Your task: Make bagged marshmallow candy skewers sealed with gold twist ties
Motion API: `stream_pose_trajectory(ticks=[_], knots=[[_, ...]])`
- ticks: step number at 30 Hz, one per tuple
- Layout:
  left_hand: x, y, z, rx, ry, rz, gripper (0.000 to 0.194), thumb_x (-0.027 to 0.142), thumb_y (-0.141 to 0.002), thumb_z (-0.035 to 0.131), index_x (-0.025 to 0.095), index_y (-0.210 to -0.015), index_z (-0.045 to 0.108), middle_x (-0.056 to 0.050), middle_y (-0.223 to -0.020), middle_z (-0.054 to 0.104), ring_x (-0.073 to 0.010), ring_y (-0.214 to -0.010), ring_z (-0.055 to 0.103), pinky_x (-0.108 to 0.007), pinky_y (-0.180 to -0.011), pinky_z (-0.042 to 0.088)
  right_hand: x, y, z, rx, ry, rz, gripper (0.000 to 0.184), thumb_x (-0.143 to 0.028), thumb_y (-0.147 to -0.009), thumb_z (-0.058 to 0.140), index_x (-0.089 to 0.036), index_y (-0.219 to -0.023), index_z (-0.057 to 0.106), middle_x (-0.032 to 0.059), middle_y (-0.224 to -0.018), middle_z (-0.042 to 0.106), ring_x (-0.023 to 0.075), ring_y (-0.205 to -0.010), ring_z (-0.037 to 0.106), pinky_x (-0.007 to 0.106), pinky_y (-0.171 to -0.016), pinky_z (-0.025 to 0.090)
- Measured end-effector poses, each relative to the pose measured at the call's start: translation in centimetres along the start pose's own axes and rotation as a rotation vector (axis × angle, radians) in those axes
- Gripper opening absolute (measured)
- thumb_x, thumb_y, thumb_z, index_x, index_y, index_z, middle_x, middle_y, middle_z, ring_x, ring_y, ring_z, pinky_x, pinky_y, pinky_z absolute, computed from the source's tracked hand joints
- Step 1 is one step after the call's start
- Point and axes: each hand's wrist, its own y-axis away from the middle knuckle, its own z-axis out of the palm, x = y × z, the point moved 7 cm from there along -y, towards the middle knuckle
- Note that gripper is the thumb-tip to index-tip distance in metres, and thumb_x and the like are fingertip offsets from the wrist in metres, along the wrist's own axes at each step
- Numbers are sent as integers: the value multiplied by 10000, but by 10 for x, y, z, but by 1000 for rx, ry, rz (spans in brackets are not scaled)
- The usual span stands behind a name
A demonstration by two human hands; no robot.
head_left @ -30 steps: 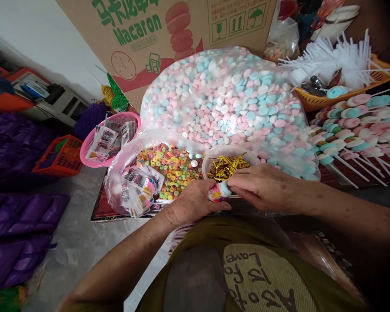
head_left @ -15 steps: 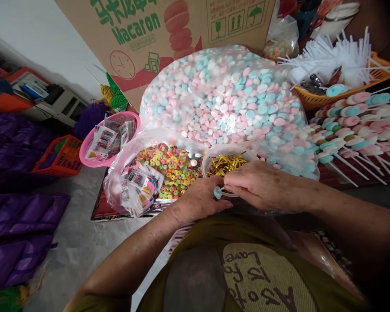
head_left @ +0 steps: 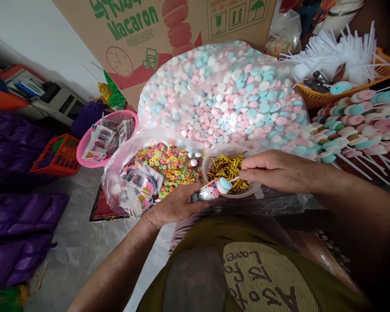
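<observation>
Between my hands is a candy skewer [head_left: 225,185] with a blue and a white piece showing. Its lower end sits in a clear printed wrapper [head_left: 209,190]. My left hand [head_left: 178,204] is closed round the wrapper. With thumb and fingers my right hand [head_left: 273,171] pinches the skewer's white stick [head_left: 235,179]. Just behind the skewer is a round clear tub [head_left: 206,162] of gold twist ties [head_left: 225,167]. Colourful ring candies [head_left: 172,167] lie in a plastic bag beyond my left hand, beside a pile of printed wrappers [head_left: 137,184].
A big bag of pastel candy discs [head_left: 227,99] fills the middle, before a cardboard box [head_left: 133,47]. Finished-looking candy skewers [head_left: 360,125] are stacked at right, under an orange basket [head_left: 312,96] of white sticks. A pink basket [head_left: 82,151] of wrappers stands at left.
My hands have moved apart, the left to the left and the right to the right. The skewer and its wrapper, mostly hidden before, now show between them.
</observation>
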Motion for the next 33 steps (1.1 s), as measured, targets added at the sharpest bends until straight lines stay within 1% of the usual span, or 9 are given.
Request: stream_pose_trajectory(ticks=[5, 8, 12, 15, 19, 24, 27, 31, 33], knots=[[2, 16, -21, 516, -547, 24, 246, 229, -862, 512, 147, -1065, 623, -95, -893, 697, -212, -791, 644, -325, -731, 507, 19, 2, -2, -20, -182, 168, 374, -440, -843, 474, -190, -573, 410, -39, -537, 343, 82, -477, 336, 240, -442, 235], [2, 26, -26, 624, -699, 95, 266, 230, -873, 500, 151, -1098, 618, -103, -833, 699, -214, -739, 645, -333, -702, 510, 25, 5, -7, 15, -278, 165, 382, -454, -874, 452, -195, -597, 403, -45, -527, 329, 80, -465, 304, 239, -430, 219], [-3, 24, -28, 469, -404, 85, 345, 356, -874, 551, 164, -1157, 600, -91, -918, 710, -193, -775, 648, -295, -709, 502, 9, 8, -17, 82, -131, -7, 388, -427, -891, 434, -196, -582, 390, -39, -533, 346, 86, -479, 328, 244, -448, 257], [-3, 15, -20, 206, 6, 1, 366, 398, -846, 597, 175, -1136, 616, -51, -961, 695, -162, -811, 631, -246, -718, 485, -17, 12, -20, 136, 80, -253, 338, -350, -913, 412, -195, -612, 424, -27, -559, 395, 96, -517, 356, 261, -497, 279], [0, 9, -2, -149, 467, -83, 362, 345, -774, 680, 127, -1058, 628, -31, -863, 661, -144, -757, 592, -233, -696, 480, -33, 16, -15, 43, 210, -437, 327, -279, -945, 370, -190, -650, 481, -9, -604, 460, 106, -570, 382, 273, -560, 295], [2, 12, 9, -417, 733, -99, 262, 238, -702, 736, 133, -921, 637, 5, -756, 595, -99, -661, 528, -201, -637, 454, -42, 23, -16, -16, 307, -574, 323, -205, -937, 342, -197, -694, 555, 18, -674, 531, 139, -654, 435, 291, -636, 322], [4, 12, 12, -473, 752, -116, 317, 273, -679, 754, 136, -939, 635, 1, -750, 588, -97, -630, 516, -190, -576, 438, -46, 27, -9, -27, 351, -611, 288, -183, -907, 371, -212, -699, 568, 15, -656, 544, 151, -625, 443, 303, -626, 316], [8, 5, 13, -434, 632, -143, 298, 301, -727, 706, 144, -963, 617, 14, -712, 580, -93, -593, 509, -185, -536, 421, -46, 25, 6, -24, 427, -591, 234, -166, -877, 406, -203, -702, 555, 20, -676, 586, 161, -631, 483, 324, -652, 322], [12, 0, 13, -403, 575, -115, 267, 264, -717, 705, 147, -939, 614, 19, -737, 588, -97, -640, 524, -190, -593, 438, -46, 20, 13, -28, 448, -571, 244, -150, -882, 387, -186, -693, 537, 28, -680, 593, 157, -632, 486, 321, -649, 320]])
